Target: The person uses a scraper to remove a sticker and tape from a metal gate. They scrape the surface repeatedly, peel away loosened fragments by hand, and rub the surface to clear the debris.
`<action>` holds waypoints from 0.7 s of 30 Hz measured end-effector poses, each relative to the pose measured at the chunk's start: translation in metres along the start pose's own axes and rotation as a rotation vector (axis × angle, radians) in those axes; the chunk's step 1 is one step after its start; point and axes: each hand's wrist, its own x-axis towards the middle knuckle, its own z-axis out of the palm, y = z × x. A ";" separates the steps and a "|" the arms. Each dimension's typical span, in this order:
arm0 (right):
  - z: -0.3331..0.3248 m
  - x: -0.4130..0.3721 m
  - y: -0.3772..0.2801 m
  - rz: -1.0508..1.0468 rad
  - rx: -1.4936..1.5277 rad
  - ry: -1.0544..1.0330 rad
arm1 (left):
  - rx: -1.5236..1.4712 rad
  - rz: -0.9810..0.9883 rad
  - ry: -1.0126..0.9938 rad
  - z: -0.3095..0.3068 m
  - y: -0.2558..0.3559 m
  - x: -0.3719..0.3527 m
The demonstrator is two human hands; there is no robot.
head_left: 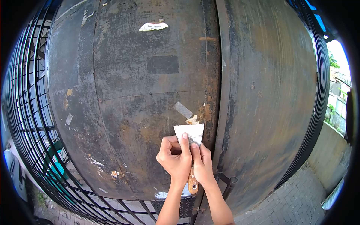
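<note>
Both hands grip a scraper with a wide pale blade (195,131) and a wooden handle (193,184) that hangs down below the fingers. My left hand (176,159) is closed on it, one finger laid along the face of the blade. My right hand (203,165) is wrapped around it from the other side, a fingertip at the blade's base. Just above the blade's edge, a crumpled scrap of peeled paper (192,120) sits against the dark metal gate (150,120). A strip of grey tape (183,110) slants up and left of the scrap.
A torn white sticker (153,26) is stuck high on the gate. Other residue patches (114,174) dot the lower left. The gate's vertical seam (220,93) runs just right of my hands. A black bar fence (30,112) is at left, grey paving (288,198) at lower right.
</note>
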 end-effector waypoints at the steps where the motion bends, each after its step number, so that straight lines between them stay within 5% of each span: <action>1: -0.001 0.000 -0.001 0.019 -0.011 -0.006 | 0.012 -0.002 -0.008 0.000 0.001 0.001; 21: 0.002 0.000 0.000 -0.078 -0.027 0.039 | -0.026 0.024 0.037 0.003 -0.001 -0.006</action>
